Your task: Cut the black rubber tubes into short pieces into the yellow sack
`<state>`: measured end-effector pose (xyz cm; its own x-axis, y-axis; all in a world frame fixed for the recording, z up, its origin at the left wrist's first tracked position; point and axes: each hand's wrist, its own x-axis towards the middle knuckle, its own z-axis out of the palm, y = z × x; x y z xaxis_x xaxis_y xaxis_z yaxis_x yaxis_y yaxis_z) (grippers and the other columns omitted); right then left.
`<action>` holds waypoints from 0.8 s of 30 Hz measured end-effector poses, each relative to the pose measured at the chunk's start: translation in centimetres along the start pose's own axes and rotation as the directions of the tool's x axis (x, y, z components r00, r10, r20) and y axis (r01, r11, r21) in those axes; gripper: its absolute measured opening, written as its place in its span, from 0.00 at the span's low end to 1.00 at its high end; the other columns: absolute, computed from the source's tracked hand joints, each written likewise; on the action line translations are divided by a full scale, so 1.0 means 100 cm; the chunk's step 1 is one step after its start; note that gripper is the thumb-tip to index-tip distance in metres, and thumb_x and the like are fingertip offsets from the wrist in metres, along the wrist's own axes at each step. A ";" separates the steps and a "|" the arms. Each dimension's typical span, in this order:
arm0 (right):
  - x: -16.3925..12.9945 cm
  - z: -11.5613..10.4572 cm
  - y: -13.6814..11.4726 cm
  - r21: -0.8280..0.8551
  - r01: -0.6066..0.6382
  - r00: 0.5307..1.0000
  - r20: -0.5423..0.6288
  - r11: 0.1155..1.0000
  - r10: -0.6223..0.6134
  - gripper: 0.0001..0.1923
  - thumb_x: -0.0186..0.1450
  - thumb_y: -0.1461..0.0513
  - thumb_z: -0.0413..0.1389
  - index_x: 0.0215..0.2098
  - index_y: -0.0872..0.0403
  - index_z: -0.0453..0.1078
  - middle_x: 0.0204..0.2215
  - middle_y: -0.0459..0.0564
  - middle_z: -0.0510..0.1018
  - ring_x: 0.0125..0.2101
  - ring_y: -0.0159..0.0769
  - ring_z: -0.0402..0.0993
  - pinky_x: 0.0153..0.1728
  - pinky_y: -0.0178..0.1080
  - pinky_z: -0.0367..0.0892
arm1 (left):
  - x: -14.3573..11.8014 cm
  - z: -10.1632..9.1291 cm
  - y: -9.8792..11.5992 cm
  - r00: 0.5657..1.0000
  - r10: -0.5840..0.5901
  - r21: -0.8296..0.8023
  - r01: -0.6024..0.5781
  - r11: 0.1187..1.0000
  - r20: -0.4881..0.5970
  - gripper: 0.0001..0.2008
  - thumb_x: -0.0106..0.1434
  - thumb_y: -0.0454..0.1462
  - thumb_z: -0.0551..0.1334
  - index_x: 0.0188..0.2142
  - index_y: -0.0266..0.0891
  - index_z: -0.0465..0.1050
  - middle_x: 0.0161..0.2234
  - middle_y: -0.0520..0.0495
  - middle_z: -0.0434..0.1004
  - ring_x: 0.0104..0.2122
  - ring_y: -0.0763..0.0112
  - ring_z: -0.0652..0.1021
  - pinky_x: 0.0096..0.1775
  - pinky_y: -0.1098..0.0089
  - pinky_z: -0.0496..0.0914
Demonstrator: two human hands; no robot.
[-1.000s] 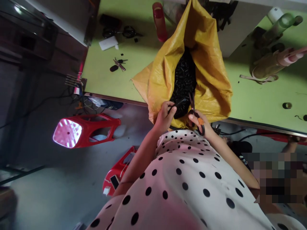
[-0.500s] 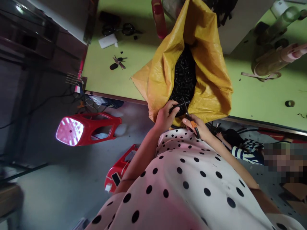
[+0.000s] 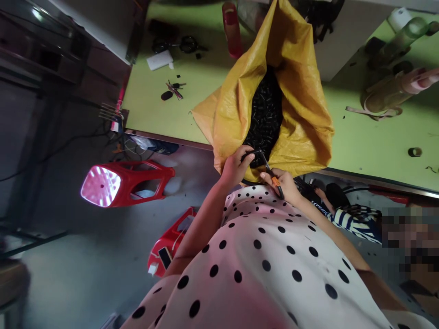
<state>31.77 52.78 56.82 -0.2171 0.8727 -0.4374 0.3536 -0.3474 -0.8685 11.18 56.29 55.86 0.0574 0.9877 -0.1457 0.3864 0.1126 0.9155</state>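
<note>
Here, left hand (image 3: 235, 168) pinched on a small black part (image 3: 251, 155) at the mouth of the yellow sack (image 3: 302, 114); right hand (image 3: 283, 182) closed round scissors (image 3: 270, 173), blades touching the part. Both hands just below the table's (image 3: 377, 141) near edge, tight against the sack's lower lip.

Around: sack heaped with black pieces (image 3: 265, 112), slumped over the table edge and blocking the middle of the top. Left of it, keys (image 3: 173, 89), a white slip (image 3: 159, 59), dark scissors (image 3: 180, 45), a red bottle (image 3: 231, 29). Right of it, pale cylinders (image 3: 394, 89) lying on their sides, a strap beneath them, a small ring (image 3: 414, 151). Below the table, a red stool (image 3: 126, 183) on its side, a second red stool (image 3: 168, 244) partly behind the left arm.

Hidden or unclear: dotted blouse (image 3: 267, 265) filling the lower frame, covering lap and floor. Exact shape of the black part too small to tell. Scissor handles mostly inside the fist, only an orange bit showing. At far right, another person's striped sleeve (image 3: 353, 221), rest blurred out. Bottle and sack top cut off by the frame.

Surface: green tabletop, dark rim, scattered black scraps. Grey floor, cables under the table, dim dark furniture at far left.
</note>
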 end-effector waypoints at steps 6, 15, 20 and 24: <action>0.007 0.004 -0.011 0.292 -0.089 0.996 0.054 0.952 0.076 0.32 0.58 0.33 0.67 0.28 0.51 0.68 0.24 0.48 0.77 0.23 0.35 0.70 0.26 0.40 0.66 | -0.007 0.001 0.012 0.989 -0.004 0.064 -0.006 0.998 0.145 0.09 0.71 0.43 0.63 0.47 0.45 0.78 0.43 0.48 0.86 0.44 0.61 0.85 0.50 0.63 0.76; 0.029 -0.018 -0.033 0.290 0.108 0.970 -0.240 0.951 -0.037 0.25 0.61 0.38 0.65 0.35 0.49 0.70 0.26 0.48 0.76 0.27 0.39 0.74 0.33 0.43 0.73 | -0.015 0.008 0.019 0.948 -0.030 0.024 0.023 0.999 0.318 0.18 0.75 0.47 0.58 0.57 0.43 0.75 0.45 0.46 0.85 0.44 0.60 0.85 0.47 0.63 0.77; 0.039 -0.021 -0.034 0.239 0.172 0.941 -0.327 0.956 -0.088 0.25 0.59 0.41 0.70 0.35 0.50 0.70 0.26 0.47 0.77 0.25 0.37 0.72 0.29 0.42 0.70 | -0.018 0.019 0.020 0.944 -0.003 -0.103 0.039 0.994 0.331 0.16 0.73 0.49 0.61 0.52 0.42 0.75 0.39 0.49 0.82 0.39 0.66 0.82 0.44 0.66 0.76; 0.048 -0.033 -0.029 0.230 0.261 0.868 -0.481 0.937 -0.124 0.24 0.60 0.44 0.72 0.34 0.50 0.70 0.27 0.46 0.78 0.25 0.35 0.73 0.30 0.41 0.72 | -0.023 0.028 0.014 0.955 -0.061 -0.292 0.149 0.945 0.291 0.18 0.74 0.53 0.61 0.45 0.40 0.73 0.29 0.53 0.74 0.29 0.72 0.76 0.36 0.70 0.73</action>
<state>32.73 59.14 58.02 0.2051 0.9655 -0.1604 0.0652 -0.1770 -0.9820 14.22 53.88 56.44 0.2992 0.9046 -0.3037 0.1051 0.2851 0.9527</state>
